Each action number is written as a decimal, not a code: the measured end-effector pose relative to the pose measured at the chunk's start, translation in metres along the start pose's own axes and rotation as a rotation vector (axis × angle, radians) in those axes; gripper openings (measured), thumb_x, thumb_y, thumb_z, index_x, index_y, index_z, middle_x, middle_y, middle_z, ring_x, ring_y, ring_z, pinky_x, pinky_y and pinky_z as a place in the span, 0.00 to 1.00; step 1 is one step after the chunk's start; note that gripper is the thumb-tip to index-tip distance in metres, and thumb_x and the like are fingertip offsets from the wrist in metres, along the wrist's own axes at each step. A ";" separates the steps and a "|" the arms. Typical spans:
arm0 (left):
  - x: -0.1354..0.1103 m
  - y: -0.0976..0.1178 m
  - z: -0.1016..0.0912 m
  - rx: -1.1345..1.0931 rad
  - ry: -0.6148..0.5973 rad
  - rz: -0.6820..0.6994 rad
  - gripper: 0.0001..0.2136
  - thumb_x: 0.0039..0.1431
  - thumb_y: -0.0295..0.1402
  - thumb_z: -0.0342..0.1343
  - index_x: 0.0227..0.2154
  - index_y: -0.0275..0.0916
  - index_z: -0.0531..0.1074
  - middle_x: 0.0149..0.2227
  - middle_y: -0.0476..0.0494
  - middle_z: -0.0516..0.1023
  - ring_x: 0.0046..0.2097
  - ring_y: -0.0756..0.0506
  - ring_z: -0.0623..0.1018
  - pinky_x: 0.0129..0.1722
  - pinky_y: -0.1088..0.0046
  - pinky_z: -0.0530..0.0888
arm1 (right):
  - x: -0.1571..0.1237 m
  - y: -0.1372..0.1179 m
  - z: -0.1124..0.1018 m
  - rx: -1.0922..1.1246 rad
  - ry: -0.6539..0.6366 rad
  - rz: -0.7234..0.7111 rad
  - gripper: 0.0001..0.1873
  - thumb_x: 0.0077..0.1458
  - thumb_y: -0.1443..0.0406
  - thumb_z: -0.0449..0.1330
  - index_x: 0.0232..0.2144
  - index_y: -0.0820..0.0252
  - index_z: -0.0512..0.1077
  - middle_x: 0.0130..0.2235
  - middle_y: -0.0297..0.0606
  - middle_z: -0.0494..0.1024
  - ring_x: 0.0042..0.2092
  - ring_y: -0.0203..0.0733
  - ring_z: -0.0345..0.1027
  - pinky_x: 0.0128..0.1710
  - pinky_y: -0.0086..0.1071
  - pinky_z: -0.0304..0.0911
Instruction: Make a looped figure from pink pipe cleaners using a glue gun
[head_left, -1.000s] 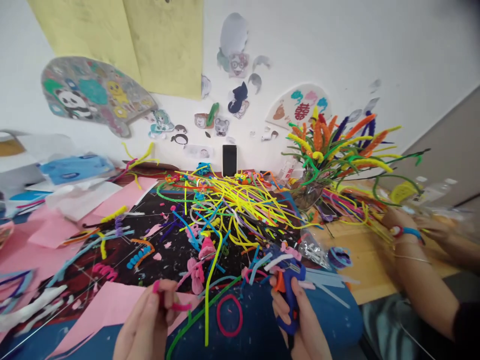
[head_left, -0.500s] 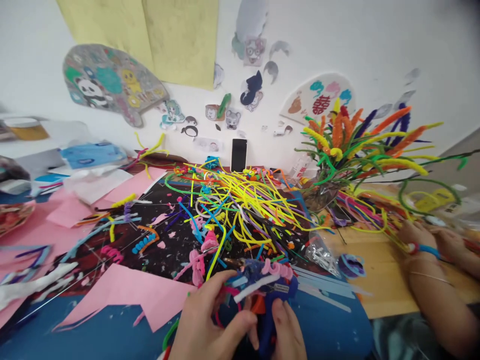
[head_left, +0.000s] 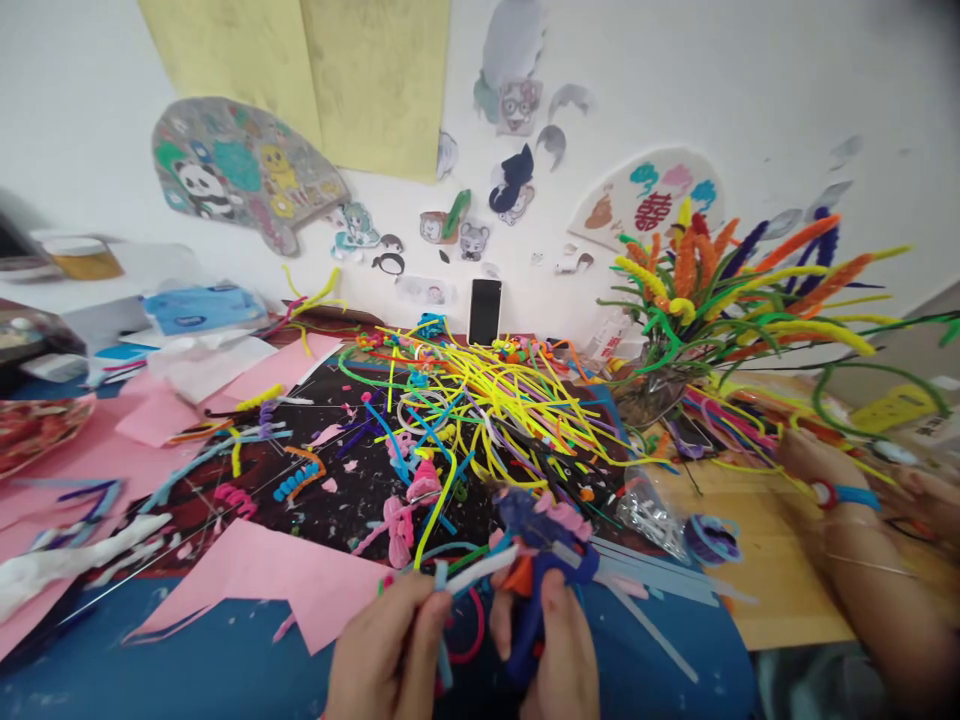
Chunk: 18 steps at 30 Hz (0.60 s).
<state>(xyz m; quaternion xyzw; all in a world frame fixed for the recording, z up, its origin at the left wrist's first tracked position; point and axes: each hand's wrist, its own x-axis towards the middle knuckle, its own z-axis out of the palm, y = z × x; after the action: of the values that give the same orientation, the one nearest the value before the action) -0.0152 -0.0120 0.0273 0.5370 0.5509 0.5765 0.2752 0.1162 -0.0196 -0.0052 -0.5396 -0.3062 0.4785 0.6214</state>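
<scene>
Cluttered blue table (head_left: 660,670) spans the bottom; at lower centre, the left hand (head_left: 384,645) has its grip clamped on a light-blue pipe cleaner (head_left: 441,576), the right hand (head_left: 559,640) on a blue glue gun (head_left: 529,625). Steady pinching, light squeezing should suit.

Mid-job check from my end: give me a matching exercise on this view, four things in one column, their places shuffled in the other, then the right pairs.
Things
1. blue glue gun
2. phone
3. light blue strip
4. notched pink sheet

Places
A. pinched in the fingers of the left hand
B. lying to the left of both hands
C. gripped in the right hand
D. upright by the wall

Pairs: 1-C, 2-D, 3-A, 4-B
</scene>
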 end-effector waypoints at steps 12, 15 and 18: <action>0.091 -0.061 -0.115 0.732 0.228 -0.056 0.18 0.50 0.45 0.64 0.42 0.46 0.73 0.26 0.57 0.69 0.28 0.46 0.73 0.27 0.76 0.61 | 0.014 -0.005 -0.014 0.242 -0.020 0.026 0.25 0.58 0.43 0.55 0.36 0.60 0.73 0.26 0.34 0.73 0.22 0.32 0.60 0.23 0.28 0.58; 0.092 -0.063 -0.115 0.596 0.264 -0.109 0.20 0.49 0.46 0.66 0.42 0.43 0.72 0.29 0.53 0.72 0.33 0.44 0.75 0.28 0.75 0.66 | 0.014 -0.004 -0.014 0.250 0.000 0.021 0.25 0.57 0.43 0.56 0.35 0.60 0.73 0.29 0.35 0.75 0.21 0.31 0.60 0.22 0.28 0.57; 0.079 -0.051 -0.101 0.327 0.400 -0.091 0.17 0.48 0.42 0.68 0.41 0.44 0.74 0.26 0.54 0.69 0.27 0.49 0.70 0.24 0.77 0.64 | 0.010 -0.007 -0.008 0.228 0.002 0.023 0.25 0.57 0.43 0.56 0.33 0.59 0.73 0.26 0.33 0.73 0.21 0.32 0.59 0.22 0.28 0.56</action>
<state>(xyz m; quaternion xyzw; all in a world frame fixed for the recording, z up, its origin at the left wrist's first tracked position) -0.1434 0.0377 0.0228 0.4243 0.7038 0.5616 0.0963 0.1292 -0.0133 -0.0016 -0.4694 -0.2428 0.5167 0.6736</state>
